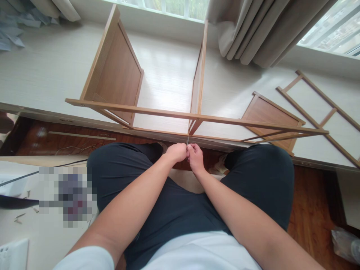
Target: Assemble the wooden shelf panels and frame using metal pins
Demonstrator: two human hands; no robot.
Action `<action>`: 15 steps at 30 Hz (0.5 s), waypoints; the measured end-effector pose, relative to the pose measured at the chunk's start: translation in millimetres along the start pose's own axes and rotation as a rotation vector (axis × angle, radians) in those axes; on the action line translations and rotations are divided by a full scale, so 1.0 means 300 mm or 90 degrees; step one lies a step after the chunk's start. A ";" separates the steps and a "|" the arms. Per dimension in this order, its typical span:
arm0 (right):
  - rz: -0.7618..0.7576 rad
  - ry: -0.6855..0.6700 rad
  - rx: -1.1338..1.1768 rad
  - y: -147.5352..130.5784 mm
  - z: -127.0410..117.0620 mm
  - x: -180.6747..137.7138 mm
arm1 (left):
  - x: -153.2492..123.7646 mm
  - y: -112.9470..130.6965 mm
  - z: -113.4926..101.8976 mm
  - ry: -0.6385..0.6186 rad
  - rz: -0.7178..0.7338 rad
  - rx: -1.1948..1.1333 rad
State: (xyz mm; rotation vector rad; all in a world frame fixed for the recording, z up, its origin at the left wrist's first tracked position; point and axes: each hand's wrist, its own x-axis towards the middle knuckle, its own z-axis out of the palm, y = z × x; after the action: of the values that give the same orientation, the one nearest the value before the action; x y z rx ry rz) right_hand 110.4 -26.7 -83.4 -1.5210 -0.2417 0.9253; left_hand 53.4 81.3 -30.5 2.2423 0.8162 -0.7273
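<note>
My left hand [176, 152] and my right hand [196, 156] meet between my knees, both closed with fingertips together. From between them a thin metal screwdriver-like tool [188, 140] rises to the lower rail of a wooden frame [157, 111]. Its handle is hidden in my fingers, so its exact kind cannot be made out. The frame stands on edge in front of me. A wooden panel [119, 65] joins it at the left, and a narrow upright panel [200, 71] joins it near the middle.
A smaller wooden panel [271, 114] and a ladder-like wooden frame [320, 108] lie at the right on the pale ledge [163, 56]. Grey curtains [250, 30] hang behind. Several screws [19, 216] lie on the white surface at lower left. A plastic bag [345, 245] rests at lower right.
</note>
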 end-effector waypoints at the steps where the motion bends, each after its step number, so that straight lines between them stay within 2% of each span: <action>1: -0.001 -0.001 -0.002 -0.001 0.000 -0.001 | 0.000 -0.001 0.000 0.000 0.001 -0.001; 15: 0.000 -0.004 -0.016 0.014 -0.008 0.005 | 0.000 0.001 0.000 -0.015 -0.004 0.001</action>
State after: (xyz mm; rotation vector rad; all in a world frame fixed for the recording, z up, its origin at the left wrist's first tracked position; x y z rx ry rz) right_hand 111.5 -28.4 -88.2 -1.5411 -0.2576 0.9304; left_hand 53.6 81.3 -30.2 2.2295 0.8119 -0.7573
